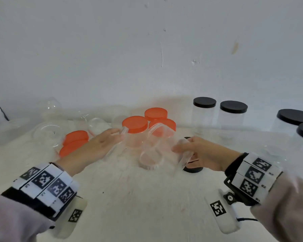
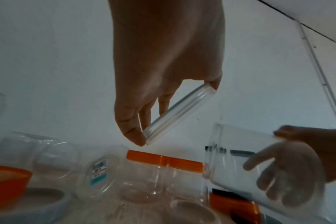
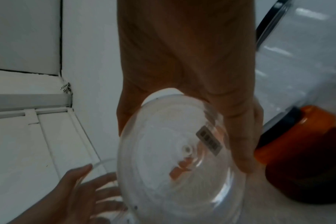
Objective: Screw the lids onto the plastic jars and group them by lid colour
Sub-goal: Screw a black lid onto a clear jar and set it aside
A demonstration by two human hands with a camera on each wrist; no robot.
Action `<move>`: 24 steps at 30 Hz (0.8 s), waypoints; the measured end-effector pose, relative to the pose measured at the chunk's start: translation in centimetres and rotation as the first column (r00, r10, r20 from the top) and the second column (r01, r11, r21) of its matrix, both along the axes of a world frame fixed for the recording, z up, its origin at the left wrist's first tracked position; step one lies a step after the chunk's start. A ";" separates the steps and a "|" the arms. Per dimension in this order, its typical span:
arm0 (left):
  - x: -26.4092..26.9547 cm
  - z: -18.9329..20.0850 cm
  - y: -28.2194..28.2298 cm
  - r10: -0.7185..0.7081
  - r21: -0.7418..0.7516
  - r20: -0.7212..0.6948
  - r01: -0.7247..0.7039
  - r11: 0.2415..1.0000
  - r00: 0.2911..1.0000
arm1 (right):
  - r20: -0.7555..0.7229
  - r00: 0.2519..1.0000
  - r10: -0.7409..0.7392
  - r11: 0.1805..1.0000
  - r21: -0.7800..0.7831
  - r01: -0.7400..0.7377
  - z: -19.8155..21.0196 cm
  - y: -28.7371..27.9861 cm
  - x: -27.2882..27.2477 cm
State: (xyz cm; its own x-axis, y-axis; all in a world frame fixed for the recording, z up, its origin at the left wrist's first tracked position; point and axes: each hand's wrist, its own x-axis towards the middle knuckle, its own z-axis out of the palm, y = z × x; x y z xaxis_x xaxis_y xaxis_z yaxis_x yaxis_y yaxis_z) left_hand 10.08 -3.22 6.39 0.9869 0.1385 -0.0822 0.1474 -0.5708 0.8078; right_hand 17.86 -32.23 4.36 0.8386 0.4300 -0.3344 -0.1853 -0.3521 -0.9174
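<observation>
My left hand (image 1: 112, 138) pinches a clear lid (image 1: 116, 142) by its rim, held on edge; in the left wrist view the clear lid (image 2: 176, 115) sits between thumb and fingers. My right hand (image 1: 184, 149) grips a clear open jar (image 1: 162, 138) around its base, tilted with the threaded mouth up and to the left, towards the lid. The two are a short way apart. The jar's base (image 3: 173, 166), with a small sticker, faces the right wrist camera. Three orange-lidded jars (image 1: 135, 125) stand just behind.
Two loose orange lids (image 1: 73, 142) lie left of my left hand. A loose black lid (image 1: 193, 169) lies under my right hand. Black-lidded jars (image 1: 233, 109) stand at the back right and right edge. Several clear open jars (image 1: 47, 131) lie at the back left by the wall.
</observation>
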 end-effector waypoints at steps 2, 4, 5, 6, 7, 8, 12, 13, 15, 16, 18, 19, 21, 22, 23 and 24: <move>-0.3 0.3 0.6 0.042 -0.036 0.015 -0.041 0.999 0.999 | -0.025 0.994 0.109 0.994 -0.021 -0.110 -0.5 1.0 -0.3; -0.5 0.3 0.9 0.072 -0.057 0.030 -0.070 0.996 0.997 | -0.023 0.985 0.172 0.985 -0.024 -0.172 -1.0 2.0 -0.7; -0.6 0.3 1.0 0.078 -0.064 0.035 -0.075 0.995 0.996 | -0.009 0.983 0.186 0.982 -0.031 -0.186 -1.2 2.4 -0.8; -0.8 0.2 1.0 0.077 -0.063 0.034 -0.075 0.995 0.996 | 0.018 0.981 0.194 0.980 -0.049 -0.193 -1.3 2.8 -1.0; -0.9 0.2 1.0 0.068 -0.061 0.029 -0.066 0.996 0.997 | 0.052 0.979 0.199 0.978 -0.082 -0.194 -1.5 3.1 -1.0; -1.0 0.1 0.9 0.059 -0.063 0.021 -0.057 0.996 0.998 | 0.090 0.974 0.207 0.972 -0.131 -0.194 -1.6 3.4 -1.1; -1.3 0.3 0.5 0.053 -0.099 -0.002 -0.053 0.994 0.999 | 0.151 0.948 0.282 0.919 -0.327 -0.221 -2.3 4.2 -1.3; -1.2 0.3 0.5 0.043 -0.091 0.007 -0.043 0.995 0.999 | 0.149 0.942 0.300 0.910 -0.341 -0.236 -2.5 4.3 -1.5; -1.0 0.5 0.2 0.039 -0.053 0.019 -0.038 0.998 0.999 | 0.139 0.933 0.333 0.897 -0.353 -0.267 -2.6 4.6 -1.7; -0.9 0.6 0.0 0.040 -0.030 0.019 -0.039 0.999 0.999 | 0.135 0.928 0.348 0.889 -0.363 -0.280 -2.7 4.8 -1.8; -0.5 0.6 -0.2 0.025 0.022 0.027 -0.026 0.999 0.999 | 0.134 0.919 0.371 0.873 -0.386 -0.297 -2.9 4.9 -1.8; -0.3 0.6 -0.4 0.009 0.054 0.033 -0.011 0.999 0.999 | 0.136 0.915 0.380 0.867 -0.397 -0.301 -3.1 5.0 -1.7; 0.1 0.5 -0.7 -0.024 0.118 0.038 0.020 0.993 0.999 | 0.136 0.909 0.395 0.859 -0.405 -0.313 -3.5 4.9 -1.7; 0.2 0.5 -1.0 -0.045 0.147 0.042 0.038 0.988 0.998 | 0.136 0.906 0.400 0.858 -0.402 -0.319 -3.6 4.9 -1.7; 0.2 0.5 -1.3 -0.069 0.171 0.046 0.060 0.983 0.997 | 0.136 0.904 0.405 0.859 -0.395 -0.325 -3.7 4.9 -1.6; 0.3 0.4 -1.6 -0.092 0.186 0.048 0.082 0.979 0.995 | 0.136 0.903 0.407 0.864 -0.380 -0.332 -3.7 4.9 -1.6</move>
